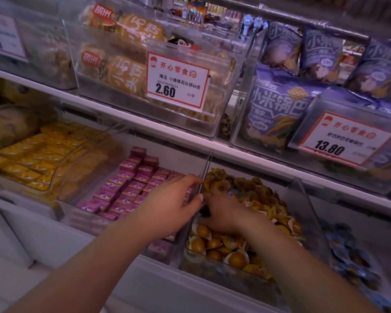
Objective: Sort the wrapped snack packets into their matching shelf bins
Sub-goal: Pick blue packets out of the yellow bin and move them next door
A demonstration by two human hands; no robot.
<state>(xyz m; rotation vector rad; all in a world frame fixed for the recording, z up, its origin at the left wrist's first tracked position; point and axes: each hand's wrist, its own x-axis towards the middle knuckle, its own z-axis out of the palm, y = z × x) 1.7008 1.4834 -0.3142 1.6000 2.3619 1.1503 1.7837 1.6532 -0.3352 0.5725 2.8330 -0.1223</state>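
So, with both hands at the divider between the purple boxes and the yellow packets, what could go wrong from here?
1. The left hand reaches over the neatly stacked purple boxes; its wrist might knock the rows out of line.
2. The right hand digs into the heaped yellow wrapped snacks; loose ones could spill over the clear divider into the wrong bin.
3. Blue packets lie in the next bin, so mixing is possible.

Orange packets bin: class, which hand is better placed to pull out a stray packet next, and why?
Probably right: the right hand is already down among the orange packets, while the left hand hovers over the purple packets.
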